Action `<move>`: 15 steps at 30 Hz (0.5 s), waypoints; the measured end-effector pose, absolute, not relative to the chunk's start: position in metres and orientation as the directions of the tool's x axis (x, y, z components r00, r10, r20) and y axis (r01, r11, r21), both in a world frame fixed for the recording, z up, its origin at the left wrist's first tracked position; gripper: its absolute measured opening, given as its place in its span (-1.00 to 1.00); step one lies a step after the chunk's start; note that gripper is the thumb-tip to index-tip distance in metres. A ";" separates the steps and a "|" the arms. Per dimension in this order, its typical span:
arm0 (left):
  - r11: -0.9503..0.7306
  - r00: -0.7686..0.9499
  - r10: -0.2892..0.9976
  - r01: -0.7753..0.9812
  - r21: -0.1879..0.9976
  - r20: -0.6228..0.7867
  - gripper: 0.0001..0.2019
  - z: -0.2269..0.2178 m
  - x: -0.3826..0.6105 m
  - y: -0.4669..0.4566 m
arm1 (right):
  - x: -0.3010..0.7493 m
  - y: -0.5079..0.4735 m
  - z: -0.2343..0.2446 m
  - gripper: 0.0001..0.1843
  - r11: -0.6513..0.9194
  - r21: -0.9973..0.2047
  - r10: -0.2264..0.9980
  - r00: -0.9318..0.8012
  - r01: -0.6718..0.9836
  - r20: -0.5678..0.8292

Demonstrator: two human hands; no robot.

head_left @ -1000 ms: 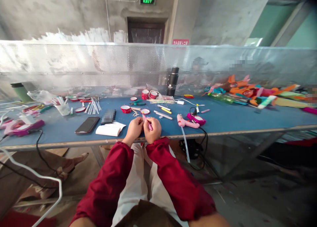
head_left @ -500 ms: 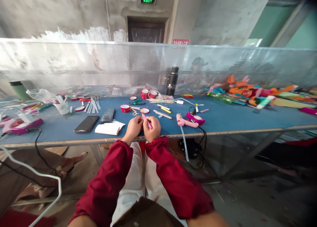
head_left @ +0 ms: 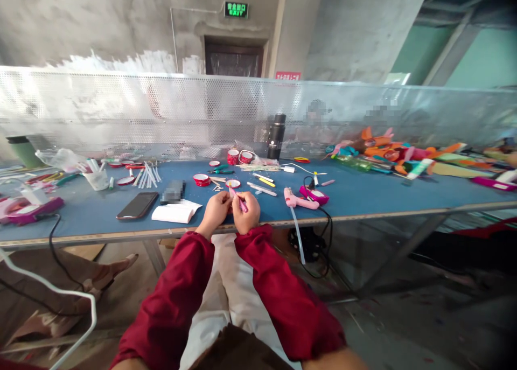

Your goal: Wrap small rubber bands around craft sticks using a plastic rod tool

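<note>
At the front edge of the blue table, my two hands work close together. My right hand (head_left: 247, 215) is closed round a pink pen (head_left: 243, 205), which slants up and to the left. Beside it, my left hand (head_left: 216, 211) has its fingers pinched near the pen's upper end. What those left fingers grip is hidden. A little red shows low between the hands. Just beyond them lies a round red-rimmed white piece (head_left: 233, 184), and a stack of similar red pieces (head_left: 201, 180) sits to its left.
White paper (head_left: 173, 213) and a phone (head_left: 138, 205) lie left of my hands. To the right are white and yellow pens (head_left: 264, 180) and a pink glue gun (head_left: 297, 199). A black bottle (head_left: 277, 137) stands behind, and colourful pieces (head_left: 388, 146) are heaped at right.
The view has shifted slightly, so the table items appear a little further left. Both hands keep nearly the same pose around the pink pen.
</note>
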State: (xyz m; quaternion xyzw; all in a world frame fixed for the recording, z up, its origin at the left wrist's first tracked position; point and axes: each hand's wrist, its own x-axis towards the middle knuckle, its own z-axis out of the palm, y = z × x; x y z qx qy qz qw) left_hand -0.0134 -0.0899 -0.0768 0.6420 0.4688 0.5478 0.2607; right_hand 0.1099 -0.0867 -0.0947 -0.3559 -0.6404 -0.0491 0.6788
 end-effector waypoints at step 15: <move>-0.436 -0.020 0.891 0.245 0.866 0.454 -0.75 -0.078 -0.012 -0.087 | 0.113 -0.089 -0.094 -0.82 0.744 -0.448 0.413 0.186 0.496 0.891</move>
